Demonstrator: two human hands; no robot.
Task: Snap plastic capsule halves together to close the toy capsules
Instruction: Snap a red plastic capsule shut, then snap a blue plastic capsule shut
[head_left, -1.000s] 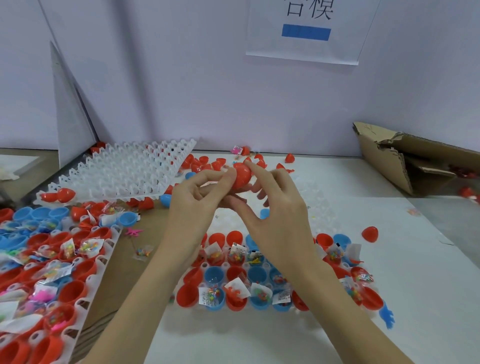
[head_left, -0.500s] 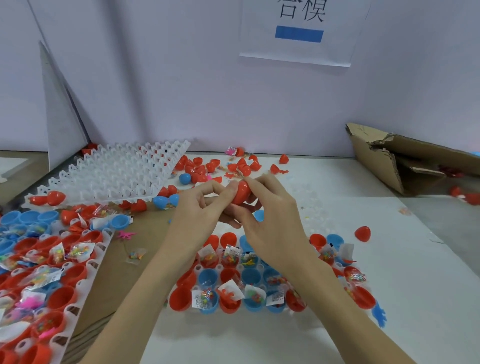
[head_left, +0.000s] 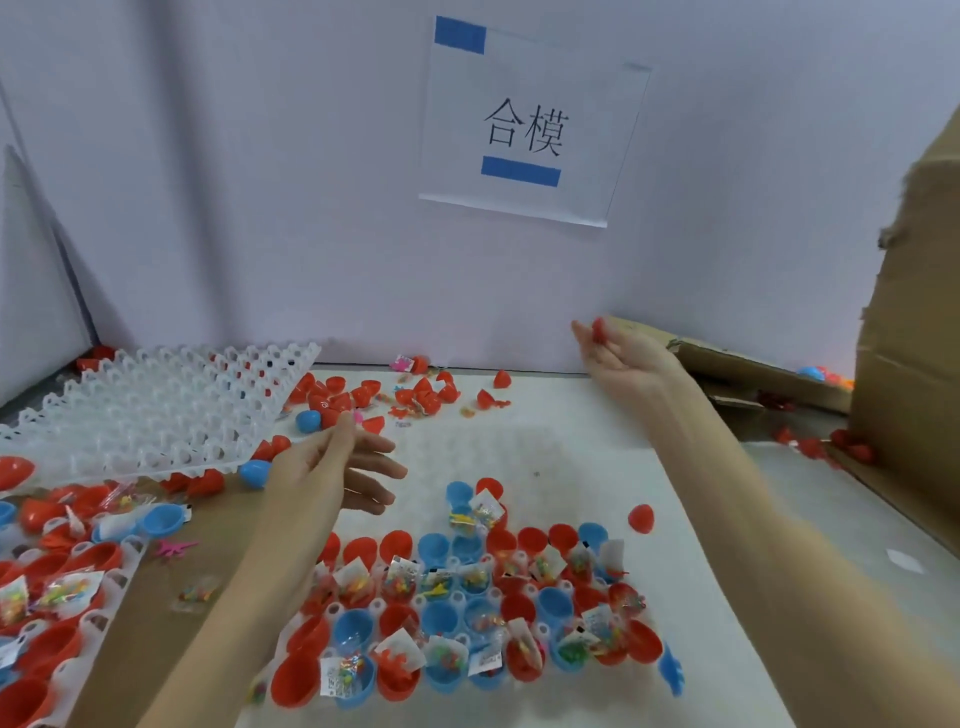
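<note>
Red capsule (head_left: 598, 328) pinched in right hand (head_left: 621, 358), stretched toward box (head_left: 753, 366), likely for drop-off; left hand (head_left: 332, 467) loose, empty, over tray (head_left: 670, 670) of unclosed halves

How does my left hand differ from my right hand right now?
The right hand is raised toward the cardboard box and grips a red capsule; the left hand holds nothing. The left hand's fingers are loosely spread low over the table, the right hand's curled. Both are bare.

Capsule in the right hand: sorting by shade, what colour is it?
Red capsule, held by right hand; head view.
</note>
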